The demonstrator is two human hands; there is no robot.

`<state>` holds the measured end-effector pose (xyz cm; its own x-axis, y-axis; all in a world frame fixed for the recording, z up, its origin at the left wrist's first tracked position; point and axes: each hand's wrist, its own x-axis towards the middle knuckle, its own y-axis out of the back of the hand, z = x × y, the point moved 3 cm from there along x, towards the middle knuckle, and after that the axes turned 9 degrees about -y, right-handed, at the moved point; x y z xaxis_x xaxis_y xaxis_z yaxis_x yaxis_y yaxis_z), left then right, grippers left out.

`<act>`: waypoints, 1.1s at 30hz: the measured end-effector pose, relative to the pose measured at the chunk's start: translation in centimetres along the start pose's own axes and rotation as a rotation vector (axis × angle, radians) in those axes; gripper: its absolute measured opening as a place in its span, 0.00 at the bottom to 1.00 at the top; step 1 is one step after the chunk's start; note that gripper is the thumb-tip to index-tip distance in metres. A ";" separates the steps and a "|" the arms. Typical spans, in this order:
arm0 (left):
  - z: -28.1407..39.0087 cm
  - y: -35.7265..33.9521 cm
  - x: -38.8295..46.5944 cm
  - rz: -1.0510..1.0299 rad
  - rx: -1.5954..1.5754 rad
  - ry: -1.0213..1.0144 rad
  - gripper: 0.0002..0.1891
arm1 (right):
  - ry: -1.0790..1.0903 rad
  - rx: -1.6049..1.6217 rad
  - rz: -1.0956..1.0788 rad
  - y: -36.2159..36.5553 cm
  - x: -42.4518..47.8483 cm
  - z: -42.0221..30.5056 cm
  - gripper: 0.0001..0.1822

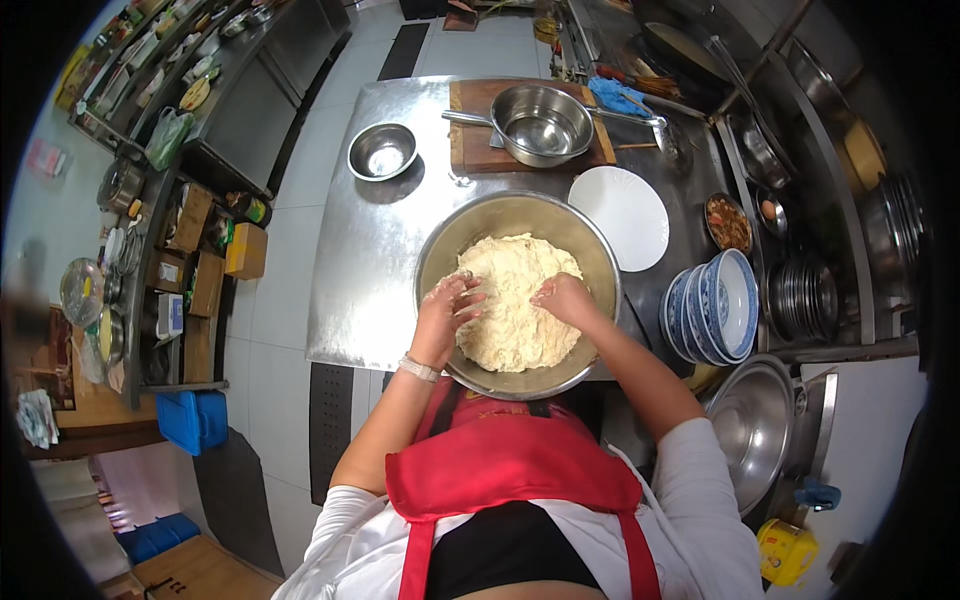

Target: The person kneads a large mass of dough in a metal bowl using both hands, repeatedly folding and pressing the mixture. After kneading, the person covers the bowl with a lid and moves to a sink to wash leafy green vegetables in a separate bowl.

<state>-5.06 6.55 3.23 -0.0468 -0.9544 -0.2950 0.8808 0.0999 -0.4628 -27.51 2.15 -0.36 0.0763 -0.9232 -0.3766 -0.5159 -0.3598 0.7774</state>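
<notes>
A large steel mixing bowl [517, 204] stands at the near edge of the table, with a rough, pale yellow mass of dough [517, 307] filling its bottom. My left hand [450, 304], dusted with flour and bits of dough, is at the left side of the dough with its fingers spread and nothing held. On the right side of the dough, my right hand [564, 301] has its fingers curled down against the surface. Its fingertips are partly hidden, so I cannot tell whether they pinch any dough.
The steel table [352, 262] bears a small steel bowl [382, 152], a steel saucepan [541, 124] on a wooden cutting board [472, 154], and a white plate [622, 217]. To the right stand stacked blue-and-white bowls [724, 304], a dish of reddish-brown food [727, 223] and a large steel basin [750, 435].
</notes>
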 end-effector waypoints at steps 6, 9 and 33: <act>0.2 0.2 -0.6 0.012 -0.002 -0.007 0.16 | -0.034 -0.417 0.153 -0.2 2.8 -2.1 0.18; 0.3 0.8 -0.8 0.048 0.000 -0.026 0.15 | 0.114 -0.336 0.393 -0.2 2.4 -1.5 0.16; -2.7 -12.6 -4.7 -0.407 0.169 0.133 0.35 | -0.246 1.672 -0.221 -0.9 -4.2 -3.0 0.43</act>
<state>-17.21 10.49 8.23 -0.4556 -0.8608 -0.2269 0.8419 -0.3337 -0.4241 -24.78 5.92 2.03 0.2227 -0.7803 -0.5844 -0.7939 0.2028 -0.5733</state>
